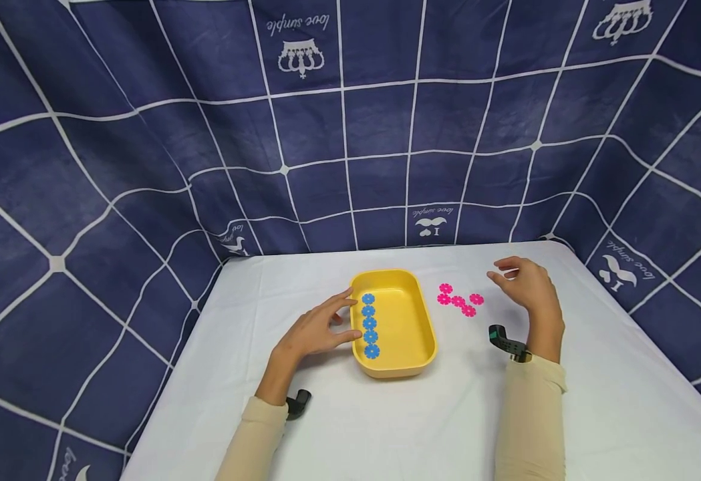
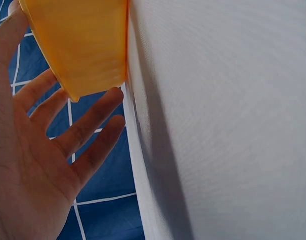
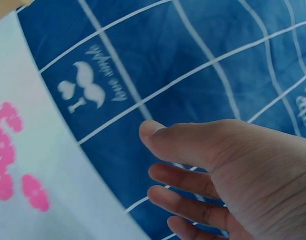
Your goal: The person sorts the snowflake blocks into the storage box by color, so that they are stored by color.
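Note:
A yellow tray [image 1: 403,327] sits on the white table, with several blue flower-shaped pieces [image 1: 369,323] in a column along its left side. My left hand [image 1: 317,327] is at the tray's left edge, thumb and fingers spread and the tips at the rim. In the left wrist view the fingers of that hand [image 2: 48,145] stay extended beside the tray's wall [image 2: 88,50]. Several pink flower-shaped pieces [image 1: 458,301] lie to the right of the tray. My right hand [image 1: 527,284] hovers right of them, fingers loosely bent, holding nothing; the right wrist view shows this hand [image 3: 242,170] apart from the pieces.
A white cloth [image 1: 446,414] covers the table. Dark blue curtains [image 1: 380,127] with white grid lines hang behind it and at both sides. Each wrist carries a black camera mount, such as the right one [image 1: 508,343].

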The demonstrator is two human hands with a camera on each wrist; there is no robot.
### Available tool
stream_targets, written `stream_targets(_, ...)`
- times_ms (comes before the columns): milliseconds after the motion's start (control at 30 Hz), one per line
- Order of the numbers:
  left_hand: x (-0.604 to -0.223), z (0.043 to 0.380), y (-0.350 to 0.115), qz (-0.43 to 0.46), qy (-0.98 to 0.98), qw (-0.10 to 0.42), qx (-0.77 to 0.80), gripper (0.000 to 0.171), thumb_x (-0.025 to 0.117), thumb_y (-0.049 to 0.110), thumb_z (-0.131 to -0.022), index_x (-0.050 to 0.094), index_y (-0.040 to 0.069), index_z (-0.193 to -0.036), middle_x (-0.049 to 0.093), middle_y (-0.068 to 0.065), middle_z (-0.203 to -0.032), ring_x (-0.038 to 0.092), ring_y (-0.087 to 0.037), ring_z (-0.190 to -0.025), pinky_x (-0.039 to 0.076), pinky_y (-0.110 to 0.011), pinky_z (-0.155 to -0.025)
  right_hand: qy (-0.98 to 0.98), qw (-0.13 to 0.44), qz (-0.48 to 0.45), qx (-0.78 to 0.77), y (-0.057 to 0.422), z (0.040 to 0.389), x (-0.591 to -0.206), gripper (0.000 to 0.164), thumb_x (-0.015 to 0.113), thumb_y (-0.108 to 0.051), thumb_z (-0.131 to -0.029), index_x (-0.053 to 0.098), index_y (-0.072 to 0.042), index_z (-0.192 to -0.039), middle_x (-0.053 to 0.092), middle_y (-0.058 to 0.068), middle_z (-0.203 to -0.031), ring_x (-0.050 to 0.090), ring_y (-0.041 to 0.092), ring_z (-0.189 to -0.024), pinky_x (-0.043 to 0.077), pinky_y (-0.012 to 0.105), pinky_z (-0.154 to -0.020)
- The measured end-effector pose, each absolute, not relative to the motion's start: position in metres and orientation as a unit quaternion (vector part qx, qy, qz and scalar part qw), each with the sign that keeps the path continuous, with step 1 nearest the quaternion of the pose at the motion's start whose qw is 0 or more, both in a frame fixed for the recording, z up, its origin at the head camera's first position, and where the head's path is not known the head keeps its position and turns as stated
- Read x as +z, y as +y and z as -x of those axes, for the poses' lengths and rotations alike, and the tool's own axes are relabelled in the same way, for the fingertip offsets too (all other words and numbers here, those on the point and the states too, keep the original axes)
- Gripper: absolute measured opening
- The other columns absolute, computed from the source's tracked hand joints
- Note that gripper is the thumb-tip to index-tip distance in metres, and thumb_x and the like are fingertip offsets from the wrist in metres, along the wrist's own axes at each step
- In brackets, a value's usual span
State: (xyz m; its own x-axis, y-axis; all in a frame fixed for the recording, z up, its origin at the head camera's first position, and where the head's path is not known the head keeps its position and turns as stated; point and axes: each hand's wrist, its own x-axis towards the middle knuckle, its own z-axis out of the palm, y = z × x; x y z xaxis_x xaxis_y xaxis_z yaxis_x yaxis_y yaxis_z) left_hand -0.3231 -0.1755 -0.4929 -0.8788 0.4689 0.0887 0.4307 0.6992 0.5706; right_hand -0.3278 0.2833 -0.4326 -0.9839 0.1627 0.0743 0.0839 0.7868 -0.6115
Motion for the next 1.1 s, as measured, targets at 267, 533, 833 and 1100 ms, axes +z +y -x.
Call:
stream_targets(267, -0.494, 0.323, -0.175, -0.239, 0.922, 0.032, 0.304, 0.080, 0.076, 0.070, -0.089, 0.059, 0.028, -0.155, 0.037, 0.022, -0.171, 0.069, -0.008, -0.111, 0.055, -0.042, -0.092, -0.939, -0.018, 0.059, 0.337, 0.290, 0.343, -0.465, 0.054, 0.073, -0.037, -0.101, 0.066, -0.001, -0.141, 0.065, 0.030, -0.136, 0.062, 0.047, -0.121, 0.051, 0.062, -0.099)
stream_targets(533, -0.493, 0.324, -0.175, -0.242, 0.921, 0.031, 0.303, 0.081, 0.076, 0.071, -0.089, 0.059, 0.027, -0.155, 0.036, 0.023, -0.170, 0.069, -0.009, -0.112, 0.055, -0.043, -0.094, -0.934, -0.072, 0.058, 0.345, 0.291, 0.346, -0.478, 0.052, 0.073, -0.033, -0.099, 0.068, 0.001, -0.137, 0.065, 0.031, -0.137, 0.056, 0.048, -0.126, 0.047, 0.066, -0.104)
stream_targets(833, -0.492, 0.324, -0.175, -0.243, 0.920, 0.030, 0.305, 0.077, 0.078, 0.065, -0.090, 0.059, 0.028, -0.155, 0.037, 0.023, -0.170, 0.069, -0.010, -0.112, 0.055, -0.043, -0.094, -0.934, -0.089, 0.071, 0.338, 0.291, 0.349, -0.492, 0.052, 0.080, -0.031, -0.094, 0.071, 0.002, -0.133, 0.064, 0.030, -0.133, 0.054, 0.047, -0.125, 0.046, 0.064, -0.105)
stream_targets(1100, -0.493, 0.324, -0.176, -0.248, 0.918, 0.032, 0.307, 0.078, 0.078, 0.066, -0.090, 0.059, 0.027, -0.155, 0.036, 0.021, -0.171, 0.070, -0.010, -0.112, 0.055, -0.042, -0.093, -0.936, -0.076, 0.083, 0.333, 0.289, 0.351, -0.498, 0.048, 0.081, -0.026, -0.094, 0.072, 0.000, -0.133, 0.063, 0.030, -0.131, 0.056, 0.045, -0.119, 0.049, 0.062, -0.101)
